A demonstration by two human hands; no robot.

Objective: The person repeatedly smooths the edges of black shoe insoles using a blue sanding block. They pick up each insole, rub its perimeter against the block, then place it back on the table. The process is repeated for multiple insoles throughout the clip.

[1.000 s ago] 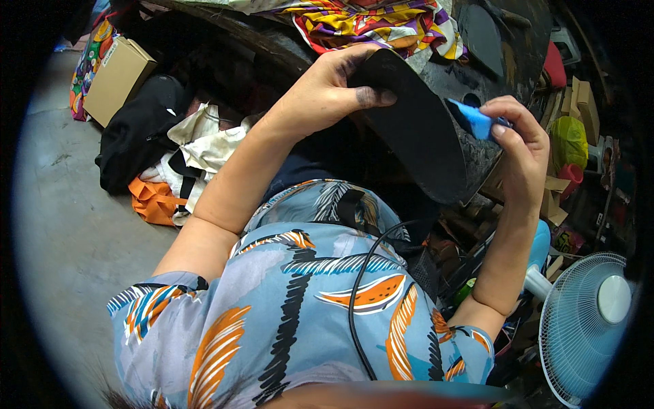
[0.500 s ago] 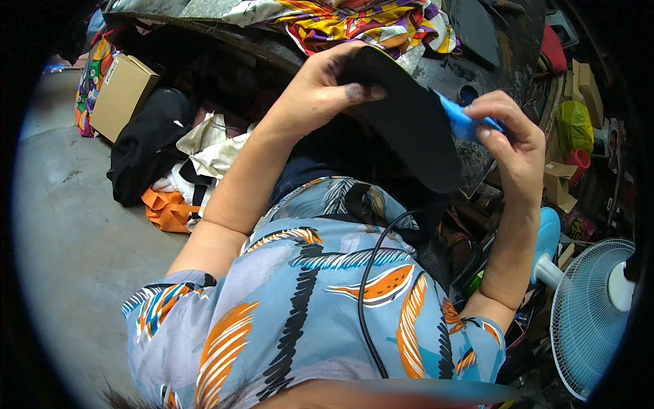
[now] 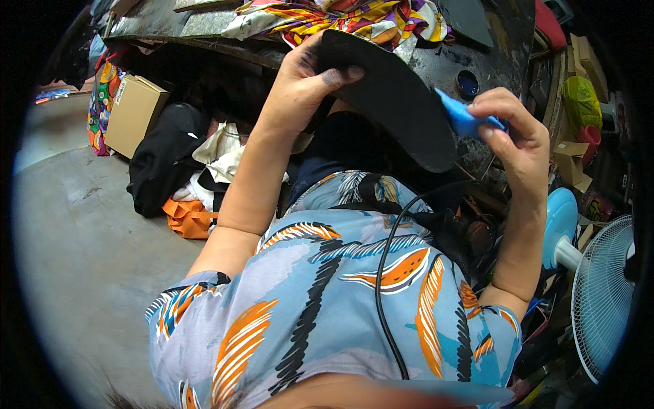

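Observation:
My left hand [image 3: 294,92] grips one end of a flat black insole [image 3: 398,99], its dark-smudged thumb across the top face. The insole is held up at a slant, with its wide rounded end toward me on the right. Pinched between the thumb and fingers of my right hand [image 3: 514,133] is a folded blue piece of cloth or foam [image 3: 463,116]. This blue piece lies along the insole's right edge; whether the two touch is hard to see. Just beyond it, a small round pot with dark contents [image 3: 467,82] stands on the dark-stained worktable [image 3: 504,41].
Bunched colourful patterned fabric [image 3: 340,20] covers part of the table's far side. At left on the floor are a cardboard box [image 3: 136,116], a black bag [image 3: 163,157] and an orange cloth bag [image 3: 189,218]. A fan [image 3: 603,293] stands close to my right arm. A black cable [image 3: 381,300] crosses my shirt.
The insole and my left hand have shifted slightly up and left in the view. My right hand still holds the blue piece by the edge. The whole view has turned a little.

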